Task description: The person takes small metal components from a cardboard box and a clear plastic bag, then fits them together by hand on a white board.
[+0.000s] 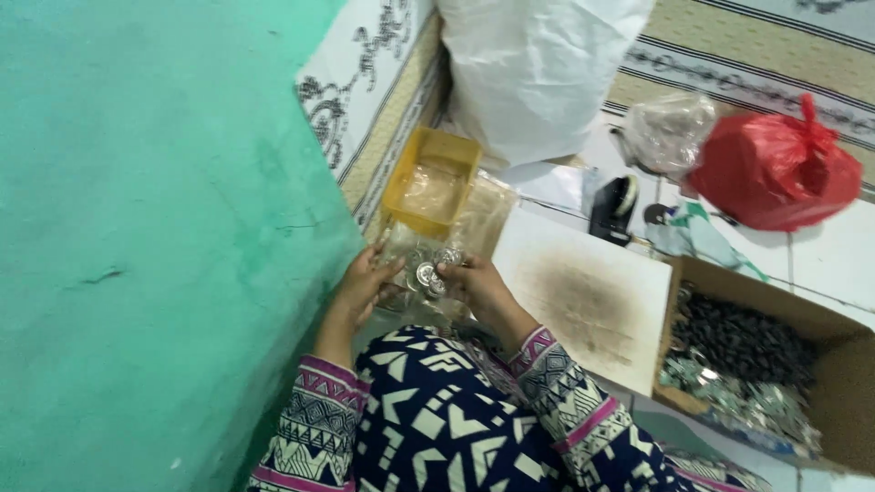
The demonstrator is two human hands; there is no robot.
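1. Just left of the frame's centre, the left hand (365, 281) and the right hand (478, 284) are close together, both gripping a small clear plastic bag (410, 260) that holds several small round silver metal discs (430, 273).
2. The left hand's fingers curl over the bag's left edge; the right hand's fingertips (453, 266) pinch its right side, touching the discs through the film.
3. Directly above the hands sits a square yellow plastic tray (456, 150), with crumpled clear film lying inside it.
4. More flat clear plastic bags (483, 214) lie stacked just right of the tray, near the right hand.
5. To the right of the hands is a flat pale board with a dark smudged patch (588, 292) in its middle.
6. At the lower right of the frame stands an open brown cardboard box (843, 383), filled with small dark pieces at the top and shiny silvery pieces lower down.
7. In the upper right lies a tied red plastic bag (775, 169), touching a knotted clear plastic bag (670, 132) on its left.
8. At the top centre a large white sack (538, 73) leans beside the tray.
9. A green painted wall (155, 246) fills the left of the frame.
10. Both forearms wear patterned navy, white and pink sleeves (319, 428) at the bottom centre.
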